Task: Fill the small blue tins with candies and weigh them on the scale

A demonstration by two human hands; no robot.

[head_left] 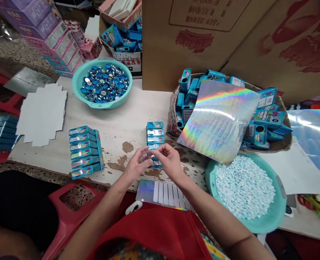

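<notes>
A column of small blue candy boxes [155, 132] lies on the table in front of me, partly covered by my fingers. Over its nearer boxes, my left hand [138, 162] and my right hand [170, 160] meet at the fingertips. Both hands are closed in a pinch on something small and thin that I cannot make out. Just below them, at the table's front edge, lies a sticker sheet [163, 193] with pale strips. To the left, a stack of similar blue boxes [85, 152] stands in a tidy row.
A turquoise basin [80, 96] of blue and silver caps stands at the back left. On the right, a shiny holographic sheet [219, 119] covers part of a carton [173, 112] full of blue boxes. Nearer is a basin [280, 213] of pale candies. A person sits by a red stool [56, 202].
</notes>
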